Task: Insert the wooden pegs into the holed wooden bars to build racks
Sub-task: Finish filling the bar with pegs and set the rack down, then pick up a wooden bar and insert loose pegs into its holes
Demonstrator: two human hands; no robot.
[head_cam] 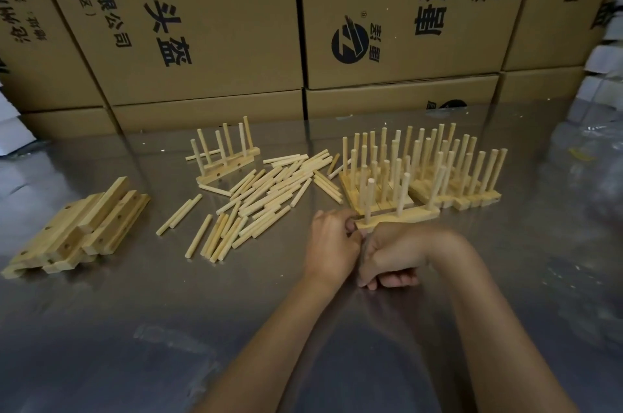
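A wooden bar (404, 216) lies on the table just ahead of my hands, with three pegs standing upright in it. My left hand (332, 244) pinches the bar's left end with its fingertips. Curled into a fist, my right hand (394, 255) rests on the table close against the left hand, just in front of the bar. Whether the fist holds anything is hidden. A heap of loose pegs (269, 196) lies to the left of my hands. Further left sits a stack of holed bars (84, 227) without pegs.
Several finished racks (438, 173) stand packed together behind the bar on the right. Two more pegged bars (226, 163) stand at the back centre. Cardboard boxes (209, 24) wall off the far edge of the shiny table (135, 328). Clear plastic bags (590, 159) lie at far right.
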